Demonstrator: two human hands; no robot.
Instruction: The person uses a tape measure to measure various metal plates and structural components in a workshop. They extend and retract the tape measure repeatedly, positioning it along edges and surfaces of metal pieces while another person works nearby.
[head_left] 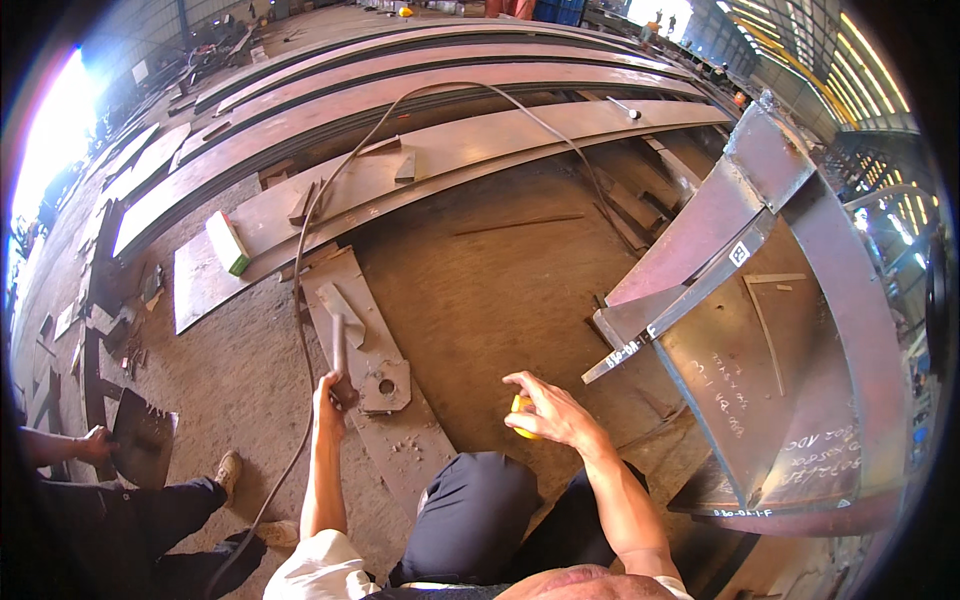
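My left hand (330, 402) is closed around the near end of a short brown rod-like tool (339, 345), which points away from me. Whether the tool has a head is hard to make out. Beneath it lies a long steel plate (405, 450), with a lug plate (386, 388) that has a round hole just right of that hand. A small angled steel piece (345, 308) rests farther up the same plate. Over the brown floor, my right hand (560, 414) grips a yellow tape measure (524, 418), partly hidden by the fingers.
A welded steel frame (690, 240) with chalk marks stands at the right. Long steel beams (450, 140) lie across the back, with a white-and-green box (227, 244) on one. A cable (301, 270) loops over them. At left, another person's hand (97, 443) holds a dark plate (145, 440).
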